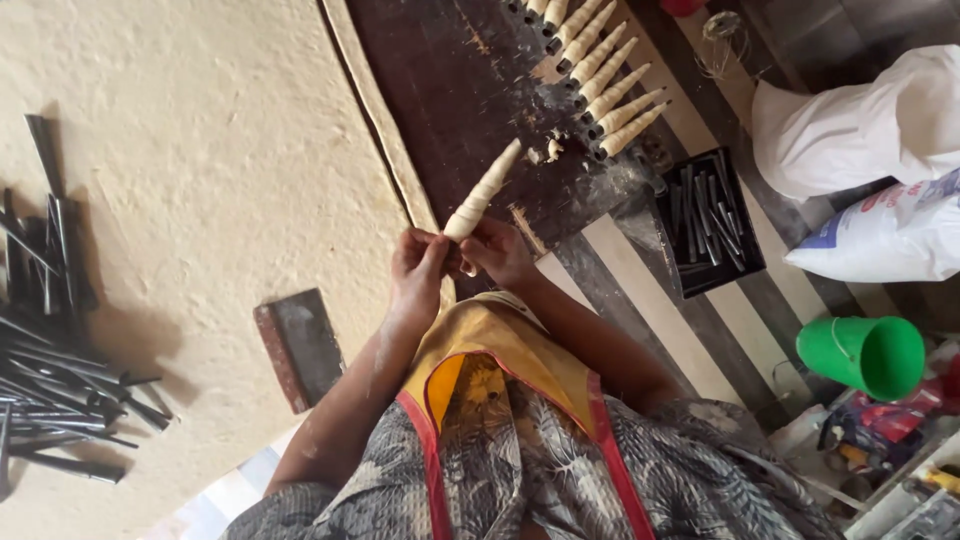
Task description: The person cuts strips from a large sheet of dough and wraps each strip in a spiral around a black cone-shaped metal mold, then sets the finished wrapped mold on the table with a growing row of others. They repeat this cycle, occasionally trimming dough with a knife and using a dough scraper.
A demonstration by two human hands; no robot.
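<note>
Both my hands hold the wide end of a long cone wrapped in a spiral of pale dough (pixel 482 197), its tip pointing up and to the right. My left hand (pixel 415 275) grips it from the left, and my right hand (pixel 500 250) pinches it from the right. A narrow dough strip (pixel 385 140) runs along the edge of the big rolled-out dough sheet (pixel 200 150) down towards my hands. Several finished dough-wrapped cones (pixel 600 70) lie in a row on the dark board (pixel 450 80) above.
A pile of bare black metal cones (pixel 50 330) lies at the left on the dough sheet. A flat metal scraper (pixel 300 345) sits near my left forearm. A black tray of metal cones (pixel 710 220), white sacks (pixel 870 130) and a green bucket (pixel 865 355) stand at the right.
</note>
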